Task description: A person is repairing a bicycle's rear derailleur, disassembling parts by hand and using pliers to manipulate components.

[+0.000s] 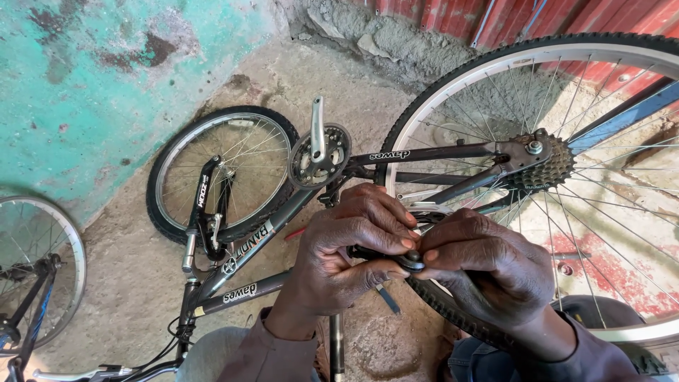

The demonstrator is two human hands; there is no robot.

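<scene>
Pinching a small dark round part (411, 262) between us, we have both hands up over the bicycle that lies on its side on the concrete floor (134, 276). Our left hand (346, 244) curls around the near end of the piece, thumb under and fingers (396, 240) folded narrow over the top. Our right hand (488, 265) meets it from the other side, thumb and forefinger closed tight on the same part. What the part is exactly, we cannot tell; our fingers cover most of it.

Under our hands runs the grey bicycle frame (247, 244), its tubes slanting from the floor's lower left toward the rear wheel (537, 53) at the upper right. The rear sprocket cluster (541, 164) sits at that wheel's hub, just beyond our right knuckles. The crank arm and chainring (318, 152) lie just above our left hand. The front wheel (219, 170), with its black suspension fork (205, 209), lies toward the turquoise wall (85, 92).

At the floor's left edge part of another bicycle wheel (39, 269) shows. A red corrugated sheet (495, 18) stands along the far edge. Our hands hide the stretch of frame and tyre directly beneath them.
</scene>
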